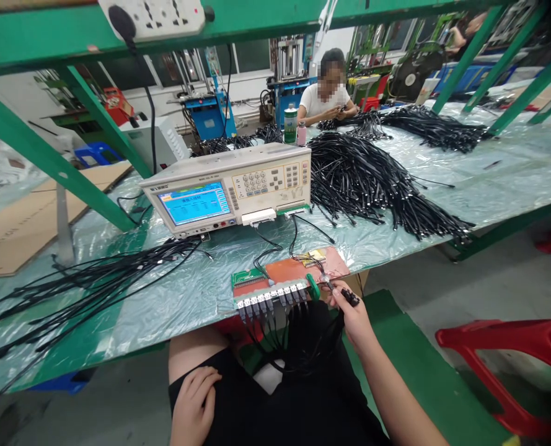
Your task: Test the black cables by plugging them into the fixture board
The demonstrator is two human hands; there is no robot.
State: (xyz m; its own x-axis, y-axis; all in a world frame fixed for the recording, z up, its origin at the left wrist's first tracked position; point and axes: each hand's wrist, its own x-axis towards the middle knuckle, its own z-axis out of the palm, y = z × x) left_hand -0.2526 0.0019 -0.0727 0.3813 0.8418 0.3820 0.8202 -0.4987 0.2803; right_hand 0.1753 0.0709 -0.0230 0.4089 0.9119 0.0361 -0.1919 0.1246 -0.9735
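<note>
My left hand (195, 396) rests on my thigh, fingers lying loosely on the dark cloth, with nothing in it. At the table's front edge my right hand (353, 313) is closed around black cable ends (349, 297), beside a green ring-shaped part (312, 287). Just left of it, a row of white sockets (270, 295) has several black cable plugs (256, 308) in it, their cables hanging over my lap. Behind the row lies an orange board (284, 271) carrying a green circuit board (248, 278), wired to a cable tester (229, 192) with a lit blue screen.
A large heap of black cables (372, 179) lies right of the tester, and another bundle (103, 282) lies left. Green frame bars (84, 124) slope around the table. A red stool (512, 353) stands at right. Across the table sits a person (324, 102) with hands together.
</note>
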